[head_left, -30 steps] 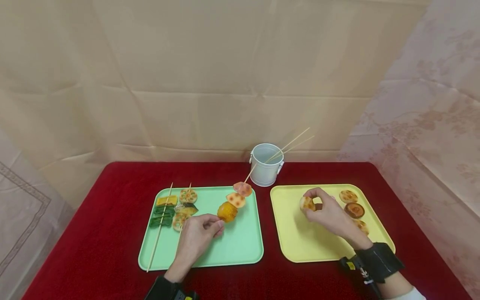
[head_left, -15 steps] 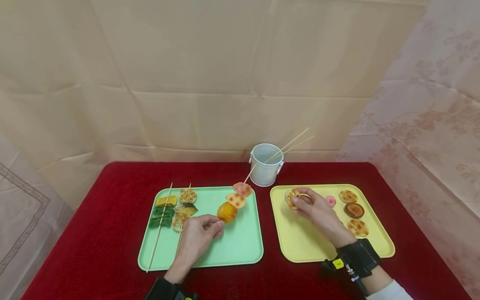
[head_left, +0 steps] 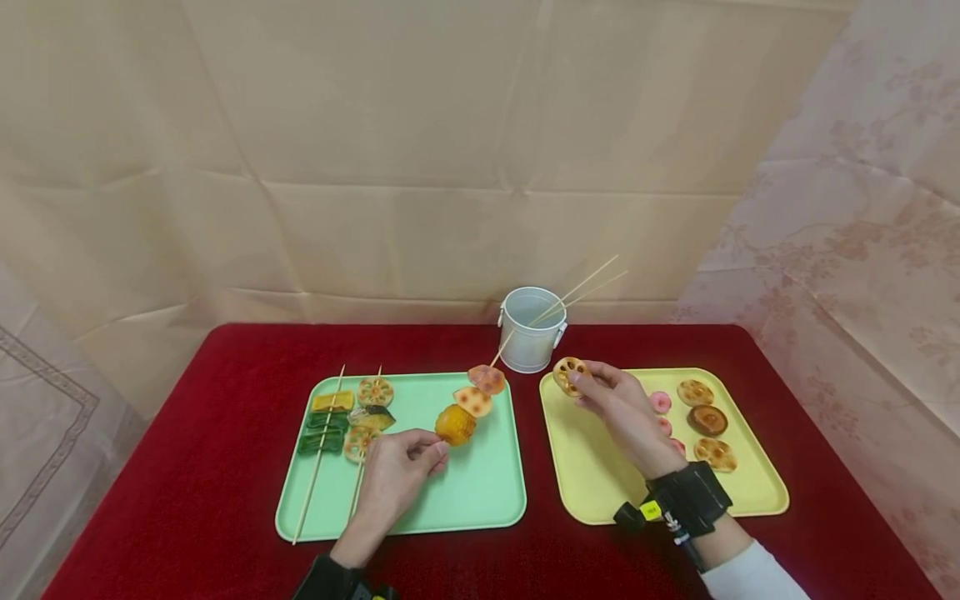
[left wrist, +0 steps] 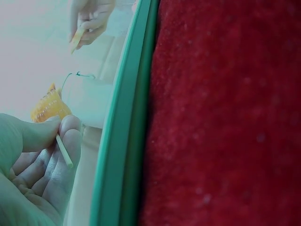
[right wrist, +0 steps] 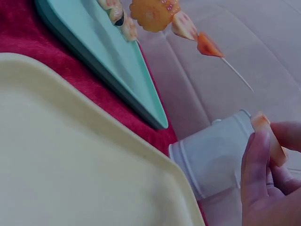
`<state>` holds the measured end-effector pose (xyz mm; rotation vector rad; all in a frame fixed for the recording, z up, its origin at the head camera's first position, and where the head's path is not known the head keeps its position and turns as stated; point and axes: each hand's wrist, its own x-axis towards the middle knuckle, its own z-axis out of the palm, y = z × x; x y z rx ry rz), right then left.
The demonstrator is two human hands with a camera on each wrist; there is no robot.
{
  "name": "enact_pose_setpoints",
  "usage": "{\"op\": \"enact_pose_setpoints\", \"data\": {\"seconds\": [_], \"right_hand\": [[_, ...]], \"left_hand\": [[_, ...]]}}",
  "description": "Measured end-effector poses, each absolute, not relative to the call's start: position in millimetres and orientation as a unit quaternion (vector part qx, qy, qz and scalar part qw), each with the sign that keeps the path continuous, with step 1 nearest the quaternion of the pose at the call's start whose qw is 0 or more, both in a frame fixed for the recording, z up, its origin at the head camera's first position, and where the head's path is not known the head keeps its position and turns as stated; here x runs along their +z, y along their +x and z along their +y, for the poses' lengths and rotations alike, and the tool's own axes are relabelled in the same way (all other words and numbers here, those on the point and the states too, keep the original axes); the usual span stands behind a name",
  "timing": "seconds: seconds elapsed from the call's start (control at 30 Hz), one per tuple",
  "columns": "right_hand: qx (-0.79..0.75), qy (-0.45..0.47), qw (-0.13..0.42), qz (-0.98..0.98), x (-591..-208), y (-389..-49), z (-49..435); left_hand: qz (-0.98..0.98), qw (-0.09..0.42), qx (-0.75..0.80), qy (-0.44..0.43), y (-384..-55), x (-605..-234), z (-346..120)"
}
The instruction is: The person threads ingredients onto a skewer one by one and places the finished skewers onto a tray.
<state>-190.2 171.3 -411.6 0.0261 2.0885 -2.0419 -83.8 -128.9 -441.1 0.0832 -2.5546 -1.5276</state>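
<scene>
Cream drape (head_left: pixel 375 125) is hung behind, red cloth (head_left: pixel 187 458) is spread beneath, and now the play is carried leftward! The lotus slice (head_left: pixel 572 377), pinched between thumb and fingers of the right hand (head_left: pixel 618 412), has been brought across from the middle of the yellow tray (head_left: pixel 600 479) to its far left corner, close to the white pail (head_left: pixel 527 342) in the head view. It has been turned too: half a second ago it was seen at a slant, and now its holed face is shown more fully. Behind it, pink rings (head_left: pixel 660 402) have been uncovered on the tray.

Over at the green tray (head_left: pixel 457 510), no shift is seen. The skewer (left wrist: pixel 64 151) is gripped near its lower end by the left hand (head_left: pixel 397 479), with a kernelled piece (head_left: pixel 455 425), a spotted piece (head_left: pixel 472 401) and a pink piece (head_left: pixel 487 380) already threaded, and its tip left bare. Slice and tip are not touching, as is shown by the right wrist view, but the gap, it seems, is being closed; threading is not yet begun.
</scene>
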Motion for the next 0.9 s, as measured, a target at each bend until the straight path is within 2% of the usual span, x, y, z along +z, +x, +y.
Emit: {"op": "enact_pose_setpoints", "data": {"seconds": [0.4, 0.9], "right_hand": [[-0.677, -0.002, 0.055, 0.734, -391.3, -208.9, 142.2], [-0.717, -0.026, 0.033, 0.696, -369.5, -231.5, 119.2]], "left_hand": [[-0.865, 0.096, -0.492, 0.024, -81.9, -440.4, -127.7], [-0.862, 0.095, -0.498, 0.023, -80.5, -439.7, -125.4]]}}
